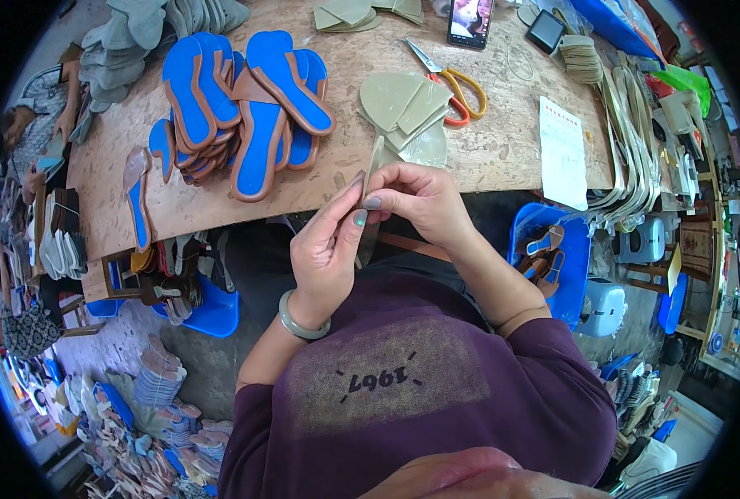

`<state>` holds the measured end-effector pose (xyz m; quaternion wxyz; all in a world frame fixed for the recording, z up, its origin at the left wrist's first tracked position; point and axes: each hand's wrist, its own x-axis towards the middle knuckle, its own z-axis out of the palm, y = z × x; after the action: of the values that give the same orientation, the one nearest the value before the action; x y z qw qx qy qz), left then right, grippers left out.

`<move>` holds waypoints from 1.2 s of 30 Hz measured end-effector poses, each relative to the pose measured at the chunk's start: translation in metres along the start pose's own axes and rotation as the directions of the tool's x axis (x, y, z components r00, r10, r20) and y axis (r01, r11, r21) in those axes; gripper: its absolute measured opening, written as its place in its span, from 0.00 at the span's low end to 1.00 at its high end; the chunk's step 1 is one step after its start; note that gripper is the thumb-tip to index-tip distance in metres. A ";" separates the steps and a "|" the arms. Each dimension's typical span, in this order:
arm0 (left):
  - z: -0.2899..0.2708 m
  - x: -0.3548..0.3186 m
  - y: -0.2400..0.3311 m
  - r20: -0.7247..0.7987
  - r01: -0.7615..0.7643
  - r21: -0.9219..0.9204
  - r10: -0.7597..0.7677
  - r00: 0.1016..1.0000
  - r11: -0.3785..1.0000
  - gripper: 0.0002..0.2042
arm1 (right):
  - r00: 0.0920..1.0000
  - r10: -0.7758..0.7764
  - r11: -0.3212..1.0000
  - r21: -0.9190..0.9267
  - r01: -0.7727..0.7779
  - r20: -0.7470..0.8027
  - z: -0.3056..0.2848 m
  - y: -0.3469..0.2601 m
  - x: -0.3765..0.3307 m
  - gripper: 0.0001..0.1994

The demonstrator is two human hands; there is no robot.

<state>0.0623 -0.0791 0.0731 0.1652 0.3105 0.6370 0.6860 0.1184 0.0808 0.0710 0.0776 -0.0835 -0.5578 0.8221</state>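
Note:
In front of my chest, at the table's near edge, both hands pinch a thin olive-tan strip-like piece (376, 155), seen almost edge-on. My left hand (326, 245), with a pale bangle at the wrist, grips it from the left between thumb and fingers. From the other side my right hand (420, 202) closes thumb and fingertips on it. Part of the piece hangs below the hands; its full shape is hidden. Just beyond lie flat olive sheet pieces (395, 98), fanned over one another. Scissors (436, 66) with orange and yellow handles rest beside them.
Blue insoles with brown edging (253, 154) are piled on the wooden table (503, 158) at left. A paper sheet (563, 154), a phone (470, 23) and hanging strips (628, 141) are at right. A blue bin (582, 287) with sandals stands below. Other people sit far left.

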 end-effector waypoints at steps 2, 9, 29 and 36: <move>-0.003 0.004 -0.004 -0.010 -0.150 0.192 0.155 0.988 0.970 0.15 | 1.000 0.016 0.999 -0.030 -0.016 -0.011 0.001 0.000 0.000 0.06; -0.006 0.006 -0.010 0.032 -0.305 0.507 0.335 0.942 0.806 0.15 | 0.995 -0.078 0.948 -0.314 0.057 -0.056 0.005 0.004 -0.002 0.07; -0.029 0.016 -0.017 0.297 -0.708 0.588 0.709 0.639 0.392 0.15 | 0.945 -0.305 0.828 -0.458 0.324 0.118 -0.025 -0.027 0.002 0.09; -0.025 0.012 -0.008 0.459 -0.693 0.472 0.519 0.721 0.544 0.12 | 0.932 -0.144 0.844 -0.451 0.292 0.334 -0.001 -0.035 0.002 0.07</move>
<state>0.0356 -0.0900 0.0680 -0.1120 0.6372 0.6462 0.4047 0.1177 0.0954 0.1032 0.0661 0.0842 -0.7599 0.6412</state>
